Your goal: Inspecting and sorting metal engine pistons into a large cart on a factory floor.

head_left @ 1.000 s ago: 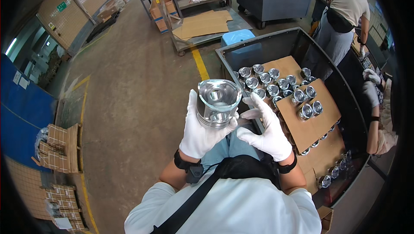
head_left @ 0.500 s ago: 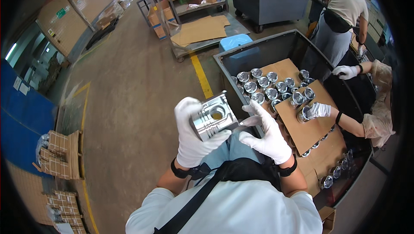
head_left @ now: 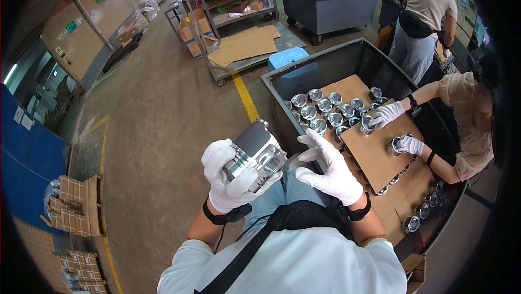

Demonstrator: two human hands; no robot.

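White gloves point(head_left: 335, 179), black wristbands point(head_left: 360, 210)

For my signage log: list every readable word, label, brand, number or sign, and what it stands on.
Nothing is legible:
Green sign on the tiled wall: too small.
Yellow sign on the same wall: too small.
White papers on the blue panel: too blurred.
Held piston: no readable lettering.

A tiled wall point(head_left: 84, 50) and a blue panel point(head_left: 32, 153) border a brown, yellow-lined floor point(head_left: 149, 174).
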